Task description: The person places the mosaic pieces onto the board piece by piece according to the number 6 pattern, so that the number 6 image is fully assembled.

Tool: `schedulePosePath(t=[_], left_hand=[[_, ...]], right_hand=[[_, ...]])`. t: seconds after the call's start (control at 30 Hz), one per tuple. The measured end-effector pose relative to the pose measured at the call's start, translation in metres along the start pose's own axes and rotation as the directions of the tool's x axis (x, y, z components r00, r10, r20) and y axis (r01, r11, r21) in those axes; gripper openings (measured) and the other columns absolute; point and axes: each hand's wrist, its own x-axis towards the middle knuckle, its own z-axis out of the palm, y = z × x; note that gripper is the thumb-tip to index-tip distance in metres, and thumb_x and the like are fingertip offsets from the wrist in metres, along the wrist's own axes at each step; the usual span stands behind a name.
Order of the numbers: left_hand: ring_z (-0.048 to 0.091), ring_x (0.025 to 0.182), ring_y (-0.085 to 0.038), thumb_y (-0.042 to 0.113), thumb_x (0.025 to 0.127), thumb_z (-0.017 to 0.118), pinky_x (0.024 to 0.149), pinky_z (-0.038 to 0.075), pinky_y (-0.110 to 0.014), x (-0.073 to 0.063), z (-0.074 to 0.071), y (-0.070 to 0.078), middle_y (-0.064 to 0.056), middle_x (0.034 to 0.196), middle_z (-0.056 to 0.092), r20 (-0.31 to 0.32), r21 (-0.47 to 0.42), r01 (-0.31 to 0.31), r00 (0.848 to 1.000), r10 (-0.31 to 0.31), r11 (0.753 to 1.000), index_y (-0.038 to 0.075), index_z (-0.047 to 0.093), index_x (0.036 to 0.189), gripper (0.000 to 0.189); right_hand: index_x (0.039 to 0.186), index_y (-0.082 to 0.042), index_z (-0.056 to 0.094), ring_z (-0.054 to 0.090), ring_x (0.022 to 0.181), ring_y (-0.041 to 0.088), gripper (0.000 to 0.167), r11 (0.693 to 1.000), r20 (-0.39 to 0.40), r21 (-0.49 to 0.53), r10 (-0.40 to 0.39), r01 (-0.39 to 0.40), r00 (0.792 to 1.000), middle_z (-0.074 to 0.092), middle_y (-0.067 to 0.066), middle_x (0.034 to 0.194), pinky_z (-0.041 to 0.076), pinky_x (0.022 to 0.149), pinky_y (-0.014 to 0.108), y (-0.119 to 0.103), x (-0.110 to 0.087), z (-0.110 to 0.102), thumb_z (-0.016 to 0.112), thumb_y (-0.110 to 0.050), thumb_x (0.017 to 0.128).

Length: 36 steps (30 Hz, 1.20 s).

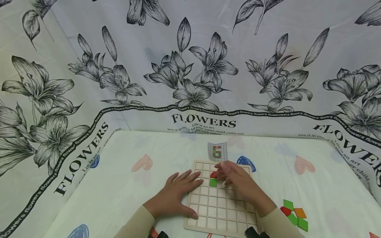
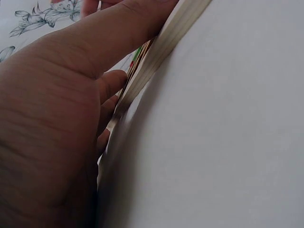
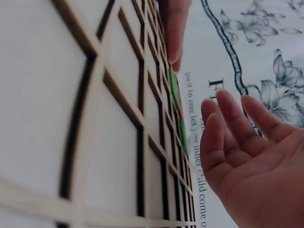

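Observation:
A square wooden grid board [image 1: 212,211] lies on the table. My left hand [image 1: 180,193] is spread over its left edge, thumb on the near part and fingertips toward the middle squares. A red piece [image 1: 212,175] and a green square tile [image 1: 213,182] sit in the grid near the far side. Just right of them hovers my right hand [image 1: 242,181], its fingers partly hiding the red piece. In the right wrist view the right hand [image 3: 259,156] has loosely bent fingers raised off the board, with nothing visible in them; another green tile [image 3: 184,137] shows beyond the red.
Several loose green, red and orange tiles [image 1: 297,216] lie right of the board. A small pattern card [image 1: 217,151] with a coloured grid lies just beyond the board's far edge. The heart-printed cloth [image 1: 166,158] covers the table; a flower-printed curtain [image 1: 190,119] stands behind.

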Motion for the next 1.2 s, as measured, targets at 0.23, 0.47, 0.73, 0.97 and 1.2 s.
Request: schedulePosePath(t=[0.23, 0.47, 0.73, 0.97, 1.2], left_hand=[[0.012, 0.165, -0.021, 0.084, 0.079, 0.076, 0.126, 0.008, -0.067, 0.0, 0.001, -0.001, 0.015, 0.178, 0.022, 0.002, -0.001, 0.0, 1.0, 0.0, 1.0, 0.032, 0.041, 0.171, 0.111], [0.012, 0.165, -0.02, 0.084, 0.079, 0.076, 0.126, 0.007, -0.066, -0.001, 0.001, -0.002, 0.015, 0.178, 0.022, 0.006, -0.012, 0.008, 1.0, -0.008, 1.0, 0.033, 0.041, 0.171, 0.111], [0.011, 0.165, -0.02, 0.085, 0.078, 0.077, 0.126, 0.006, -0.066, -0.001, 0.001, -0.002, 0.015, 0.178, 0.022, 0.002, -0.016, 0.009, 1.0, -0.009, 1.0, 0.033, 0.041, 0.171, 0.112], [0.011, 0.165, -0.02, 0.083, 0.079, 0.078, 0.126, 0.006, -0.066, 0.0, 0.001, -0.002, 0.015, 0.178, 0.021, 0.002, -0.035, 0.005, 1.0, -0.005, 0.999, 0.033, 0.041, 0.171, 0.111], [0.011, 0.165, -0.02, 0.082, 0.079, 0.078, 0.126, 0.005, -0.065, -0.001, 0.001, -0.002, 0.014, 0.178, 0.021, 0.001, -0.037, 0.004, 1.0, -0.004, 0.999, 0.032, 0.041, 0.171, 0.111]], right_hand=[[0.152, 0.001, 0.056, 0.064, 0.122, 0.041, 0.064, 0.999, 0.057, 0.022, -0.043, 0.042, 0.997, 0.069, 0.016, 0.132, 0.058, 0.096, 0.047, -0.009, -0.01, -0.01, 0.021, -0.043, 0.121], [0.157, -0.009, 0.052, 0.061, 0.126, 0.049, 0.062, 0.993, 0.092, 0.056, -0.11, 0.105, 0.99, 0.065, 0.018, 0.137, 0.056, 0.099, 0.044, -0.015, -0.022, -0.024, 0.013, -0.042, 0.12], [0.161, -0.006, 0.046, 0.058, 0.131, 0.049, 0.065, 0.975, 0.104, 0.096, -0.211, 0.202, 0.972, 0.058, 0.024, 0.145, 0.053, 0.102, 0.043, -0.019, -0.035, -0.041, 0.009, -0.039, 0.12], [0.162, -0.007, 0.044, 0.059, 0.132, 0.037, 0.067, 0.962, 0.093, 0.111, -0.258, 0.248, 0.962, 0.053, 0.03, 0.148, 0.052, 0.103, 0.039, -0.015, -0.05, -0.055, 0.006, -0.041, 0.119], [0.162, -0.005, 0.042, 0.057, 0.132, 0.042, 0.069, 0.972, 0.085, 0.089, -0.225, 0.218, 0.971, 0.054, 0.03, 0.146, 0.051, 0.104, 0.043, -0.009, -0.058, -0.069, 0.005, -0.044, 0.118]])
